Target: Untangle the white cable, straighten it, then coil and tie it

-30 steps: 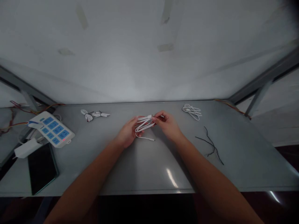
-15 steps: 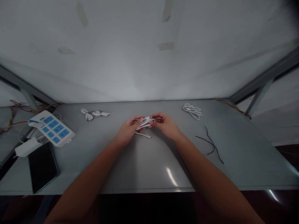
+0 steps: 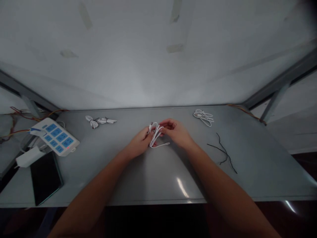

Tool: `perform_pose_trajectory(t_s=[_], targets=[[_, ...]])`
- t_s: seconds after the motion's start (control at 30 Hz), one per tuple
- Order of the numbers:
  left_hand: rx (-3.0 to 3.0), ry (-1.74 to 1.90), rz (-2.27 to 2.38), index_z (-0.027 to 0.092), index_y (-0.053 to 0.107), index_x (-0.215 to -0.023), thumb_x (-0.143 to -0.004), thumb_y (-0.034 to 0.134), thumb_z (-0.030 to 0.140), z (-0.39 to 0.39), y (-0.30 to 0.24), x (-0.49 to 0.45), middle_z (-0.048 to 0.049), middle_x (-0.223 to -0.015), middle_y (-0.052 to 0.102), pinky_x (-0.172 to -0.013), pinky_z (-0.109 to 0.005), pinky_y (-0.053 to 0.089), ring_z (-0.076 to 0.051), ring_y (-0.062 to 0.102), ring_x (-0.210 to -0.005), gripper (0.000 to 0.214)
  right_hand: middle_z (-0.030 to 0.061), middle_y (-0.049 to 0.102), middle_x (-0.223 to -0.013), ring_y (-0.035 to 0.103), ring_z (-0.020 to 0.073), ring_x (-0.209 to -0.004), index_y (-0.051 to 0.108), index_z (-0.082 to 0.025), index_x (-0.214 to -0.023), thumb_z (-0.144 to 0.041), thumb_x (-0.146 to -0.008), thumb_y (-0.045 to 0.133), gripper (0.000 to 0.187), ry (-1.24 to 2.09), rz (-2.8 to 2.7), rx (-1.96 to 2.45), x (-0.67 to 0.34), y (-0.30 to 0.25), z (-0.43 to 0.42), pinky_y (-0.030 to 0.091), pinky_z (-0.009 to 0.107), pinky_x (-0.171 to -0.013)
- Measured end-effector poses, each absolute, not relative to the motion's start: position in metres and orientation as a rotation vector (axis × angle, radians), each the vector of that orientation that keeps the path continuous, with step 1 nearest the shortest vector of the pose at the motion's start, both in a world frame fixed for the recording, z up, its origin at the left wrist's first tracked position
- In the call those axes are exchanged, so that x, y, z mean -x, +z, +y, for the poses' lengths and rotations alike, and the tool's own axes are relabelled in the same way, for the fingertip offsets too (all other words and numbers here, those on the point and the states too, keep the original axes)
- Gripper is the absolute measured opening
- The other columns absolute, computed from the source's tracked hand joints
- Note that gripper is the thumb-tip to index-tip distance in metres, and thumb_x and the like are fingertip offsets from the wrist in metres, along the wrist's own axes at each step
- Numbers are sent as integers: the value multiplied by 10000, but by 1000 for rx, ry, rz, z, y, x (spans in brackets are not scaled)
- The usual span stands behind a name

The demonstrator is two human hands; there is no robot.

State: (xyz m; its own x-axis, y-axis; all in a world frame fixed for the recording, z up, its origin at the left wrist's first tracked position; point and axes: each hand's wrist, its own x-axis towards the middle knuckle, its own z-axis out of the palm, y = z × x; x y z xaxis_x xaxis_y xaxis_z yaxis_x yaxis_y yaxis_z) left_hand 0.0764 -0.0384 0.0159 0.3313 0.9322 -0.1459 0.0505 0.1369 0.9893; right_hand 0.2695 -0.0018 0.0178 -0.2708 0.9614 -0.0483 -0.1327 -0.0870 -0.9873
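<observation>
The left hand [image 3: 140,143] was closed around the white cable [image 3: 155,136], its fingers and thumb gripping the folded lengths, while the right hand [image 3: 175,129] curled just beside it, its fingertips [image 3: 162,130] reaching the cable's loops; whether they pinched the cable or only touched it could not be told. Held between the two hands, above the tabletop, the cable was doubled into narrow, elongated loops that stood roughly upright. Its smooth white strands lay close together but not tightly wound, and a small connector [image 3: 150,127] showed at the top near the left hand's fingers. A loose tail ran out below the hands toward the right and ended in a slim plug [image 3: 167,143]. Beyond the right hand lay a coiled white cable [image 3: 203,117], and past it, nearer the person, sprawled thin black wires [image 3: 224,153]. Beyond the left hand lay a white cable bundle [image 3: 100,121] tied with black, and farther left sat a white power strip [image 3: 54,138] with blue sockets, a white power adapter [image 3: 29,157] and a black tablet [image 3: 46,178]. All of these rested on the grey metal table [image 3: 247,185] under both forearms.
</observation>
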Motion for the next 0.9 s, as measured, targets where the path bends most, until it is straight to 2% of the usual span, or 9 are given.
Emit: perform_pose_trajectory(t_s=[0.17, 0.33, 0.43, 0.53, 0.73, 0.9], targets=[[-1084, 866, 965, 170, 663, -1207, -945, 672, 393, -32, 11, -73, -115, -1042, 761, -784, -347, 555, -230, 708, -848, 345, 20, 707, -699, 628, 173, -648, 733, -217, -795, -495, -711, 869, 321, 1461, -1319, 1029, -274, 18, 0, 536, 351, -690], [-921, 1015, 974, 173, 674, -1074, -873, 728, 293, -27, 7, -70, -62, -963, 723, -955, -352, 521, -189, 697, -915, 241, 35, 725, -716, 624, 179, -668, 763, -224, -737, -550, -753, 830, 333, 1454, -1355, 1037, -278, 24, -1, 515, 348, -711], [-865, 1107, 972, 193, 635, -969, -857, 715, 261, -25, 7, -67, -21, -872, 661, -927, -357, 529, -161, 666, -834, 153, 40, 727, -728, 636, 186, -678, 772, -217, -728, -604, -764, 807, 390, 1514, -1311, 1016, -279, 23, -1, 524, 358, -729], [-899, 1151, 1028, 202, 599, -924, -877, 682, 269, -23, 7, -64, -25, -911, 666, -876, -350, 529, -153, 649, -806, 117, 56, 732, -759, 655, 195, -686, 777, -219, -730, -677, -754, 794, 459, 1559, -1231, 977, -280, 19, 2, 548, 379, -753], [-967, 1041, 1043, 189, 591, -943, -841, 760, 342, -25, 9, -65, -51, -945, 710, -799, -349, 532, -170, 679, -805, 250, 87, 766, -821, 708, 237, -749, 765, -217, -755, -744, -738, 781, 527, 1608, -1129, 996, -282, 16, 7, 588, 407, -763], [-1015, 923, 1011, 173, 583, -920, -797, 838, 400, -29, 15, -66, -34, -847, 696, -720, -305, 502, -154, 661, -749, 363, 97, 774, -883, 732, 241, -789, 761, -198, -885, -690, -833, 711, 498, 1737, -1107, 927, -281, 26, 0, 583, 385, -744]])
